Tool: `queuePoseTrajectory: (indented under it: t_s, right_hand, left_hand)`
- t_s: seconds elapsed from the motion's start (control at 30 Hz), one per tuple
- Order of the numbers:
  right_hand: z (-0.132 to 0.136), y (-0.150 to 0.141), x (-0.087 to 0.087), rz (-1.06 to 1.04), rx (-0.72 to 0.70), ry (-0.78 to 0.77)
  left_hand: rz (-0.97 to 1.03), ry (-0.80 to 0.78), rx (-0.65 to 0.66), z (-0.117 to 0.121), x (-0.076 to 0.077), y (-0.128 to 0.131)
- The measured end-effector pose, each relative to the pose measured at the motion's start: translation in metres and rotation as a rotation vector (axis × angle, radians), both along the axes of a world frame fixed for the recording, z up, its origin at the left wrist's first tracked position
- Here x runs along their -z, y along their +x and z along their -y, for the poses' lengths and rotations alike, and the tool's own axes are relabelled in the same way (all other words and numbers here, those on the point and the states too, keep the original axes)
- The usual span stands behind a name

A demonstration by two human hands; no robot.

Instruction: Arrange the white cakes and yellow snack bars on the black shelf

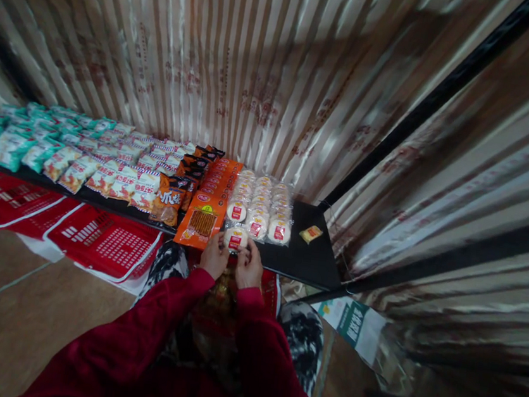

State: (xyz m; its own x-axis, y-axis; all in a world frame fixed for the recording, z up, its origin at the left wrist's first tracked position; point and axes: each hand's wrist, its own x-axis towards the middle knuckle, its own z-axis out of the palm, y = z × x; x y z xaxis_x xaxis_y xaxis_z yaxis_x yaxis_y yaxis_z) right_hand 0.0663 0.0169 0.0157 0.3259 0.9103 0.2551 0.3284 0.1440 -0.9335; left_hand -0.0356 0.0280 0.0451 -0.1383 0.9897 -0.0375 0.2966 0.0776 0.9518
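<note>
Maroon sleeves (156, 313) lead forward to two bare hands at the front edge of a black shelf (322, 259). Between them is a clear-wrapped round white cake with a red label (236, 238), at the near end of the leftmost of three columns of similar wrapped cakes (281, 223). The left hand (214, 256) has its fingers bent in, nearly closed, pinching the packet's left side; the right hand (249, 264) pinches the opposite side, its thumb and fingertips close together. Gripping it from both sides probably keeps the soft wrapper straight and leaves the label uncovered. Whether the packet's underside rests on the shelf, the view does not settle.

The cakes overlap front to back, which likely saves depth while showing each label. Just left lie orange packets of stick snacks (200, 216), fanned the same way, the front one's window facing up. Beyond them stand orange-and-black snack bags (167, 205), white snack bags with striped tops (123, 183) and teal-and-white bags (12, 147), apparently grouped by kind so that each reads as a block. One small yellow packet (311, 233) lies apart, right of the cakes. Striped sheeting (229, 92) hangs behind the shelf.
</note>
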Motion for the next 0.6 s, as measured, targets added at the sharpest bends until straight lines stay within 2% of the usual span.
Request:
queuePoseTrajectory:
  t_s: [0.2,0.37,0.6]
  right_hand:
    - [-0.019,-0.006,0.009,-0.025,-0.057,0.018]
    - [-0.028,-0.012,0.0,0.007,-0.052,0.019]
    - [-0.04,-0.018,-0.007,0.069,-0.041,0.013]
  left_hand:
    - [-0.213,0.034,-0.009,-0.01,-0.011,-0.003]
    - [-0.391,0.045,-0.006,-0.017,-0.014,-0.006]
    - [-0.48,-0.004,0.011,-0.029,-0.015,-0.008]
